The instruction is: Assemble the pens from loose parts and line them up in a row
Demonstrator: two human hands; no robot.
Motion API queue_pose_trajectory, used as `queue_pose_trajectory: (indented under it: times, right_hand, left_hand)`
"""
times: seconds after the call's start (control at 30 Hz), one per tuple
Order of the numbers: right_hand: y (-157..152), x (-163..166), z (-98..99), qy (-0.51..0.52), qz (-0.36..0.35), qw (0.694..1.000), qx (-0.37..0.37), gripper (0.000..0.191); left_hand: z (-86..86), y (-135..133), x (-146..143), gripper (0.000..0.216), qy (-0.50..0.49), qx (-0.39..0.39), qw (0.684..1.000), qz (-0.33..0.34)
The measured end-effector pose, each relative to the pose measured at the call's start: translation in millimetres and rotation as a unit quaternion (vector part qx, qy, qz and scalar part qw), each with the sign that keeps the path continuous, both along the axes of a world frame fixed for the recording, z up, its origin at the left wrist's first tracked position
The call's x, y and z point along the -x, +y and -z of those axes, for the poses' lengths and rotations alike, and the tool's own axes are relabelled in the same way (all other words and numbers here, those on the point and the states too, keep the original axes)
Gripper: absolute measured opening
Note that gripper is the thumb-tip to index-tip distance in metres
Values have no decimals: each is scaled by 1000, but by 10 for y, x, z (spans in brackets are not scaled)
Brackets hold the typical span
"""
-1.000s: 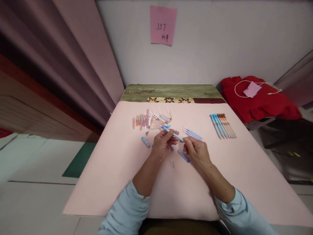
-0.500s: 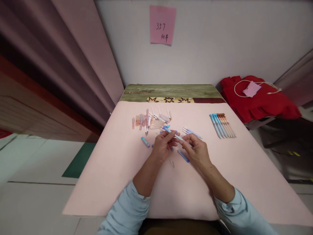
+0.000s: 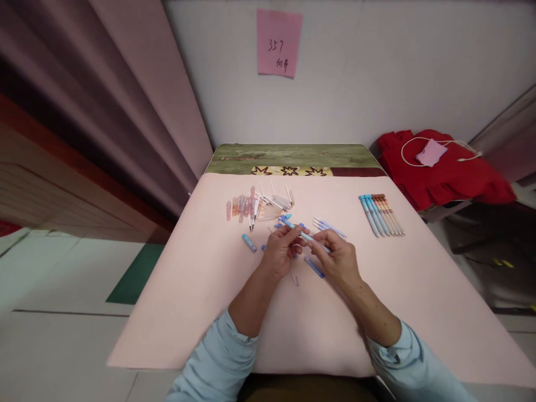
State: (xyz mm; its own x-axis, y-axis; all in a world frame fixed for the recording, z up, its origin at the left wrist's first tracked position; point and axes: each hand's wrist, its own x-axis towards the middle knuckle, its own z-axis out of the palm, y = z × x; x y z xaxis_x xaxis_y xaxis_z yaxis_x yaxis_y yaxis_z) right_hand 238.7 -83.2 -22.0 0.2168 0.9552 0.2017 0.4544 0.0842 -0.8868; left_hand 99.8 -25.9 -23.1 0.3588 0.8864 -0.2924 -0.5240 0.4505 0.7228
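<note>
A light blue pen (image 3: 309, 238) is held slantwise above the table between my two hands. My left hand (image 3: 283, 249) pinches its upper blue part, while my right hand (image 3: 338, 254) grips the paler lower part. Below my right hand lies a blue pen barrel (image 3: 314, 267). Left of my left hand rests a lighter blue barrel piece (image 3: 248, 243). Several blue pen parts (image 3: 286, 217) are just beyond my fingers, partly hidden. Pale blue-violet pen pieces with white ends (image 3: 329, 226) lie behind my right hand. A small clear piece (image 3: 295, 280) sits near my left wrist.
White refills (image 3: 274, 202) and patterned pinkish grips or sleeves (image 3: 240, 206) are heaped at the back left of the pink-covered table (image 3: 188, 312). Blue and brown pens (image 3: 380, 215) form a row at right. A red cloth (image 3: 444, 176) with a white cable lies beyond the table.
The two parts of the pen look closer together, with less gap between my fingers. Both hands stay in nearly the same place.
</note>
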Motion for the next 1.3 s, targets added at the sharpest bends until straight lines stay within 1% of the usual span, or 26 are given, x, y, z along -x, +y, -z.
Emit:
queue_pose_trajectory:
  times: [0.13, 0.3, 0.43, 0.57, 0.67, 0.8, 0.9, 0.97, 1.03, 1.1, 1.17, 1.23, 1.3]
  right_hand:
    - [-6, 1, 8, 5, 10, 1000, 13, 29]
    - [-18, 28, -24, 30, 12, 999, 37, 32]
    - [-29, 77, -37, 74, 21, 997, 27, 34]
    - [-38, 92, -49, 75, 22, 997, 13, 31]
    - [-32, 74, -53, 83, 15, 996, 20, 32]
    - [-9, 56, -39, 103, -5, 994, 42, 33]
    - [6, 60, -26, 67, -31, 996, 47, 31]
    - [11, 61, -15, 36, -45, 997, 43, 36]
    - [14, 55, 5, 24, -35, 998, 39, 39]
    - [13, 40, 32, 16, -5, 999, 38, 31]
    - [11, 22, 56, 8, 25, 999, 38, 26]
    - [6, 11, 62, 14, 39, 998, 42, 27]
    - [-2, 9, 45, 30, 38, 998, 47, 29]
  left_hand:
    - [-9, -16, -8, 31, 6, 4, 1000, 16]
    - [10, -21, -26, 32, -10, -5, 1000, 7]
    - [43, -16, -30, 27, -13, -26, 1000, -7]
    - [70, -10, -14, 24, -1, -33, 999, 10]
    - [76, -17, -17, 27, 13, -41, 999, 8]
    - [63, -22, -40, 30, 24, -40, 999, -22]
    - [42, 11, -28, 32, 20, -21, 997, -65]
    - [29, 47, -1, 33, 20, -9, 995, -95]
    - [22, 80, 26, 33, 20, -5, 993, -114]
    - [26, 99, 40, 33, 16, -7, 993, -120]
    - [41, 104, 43, 32, 13, -10, 994, -112]
    - [58, 104, 45, 32, 9, -9, 995, -100]
    - [67, 103, 54, 32, 1, 1, 996, -86]
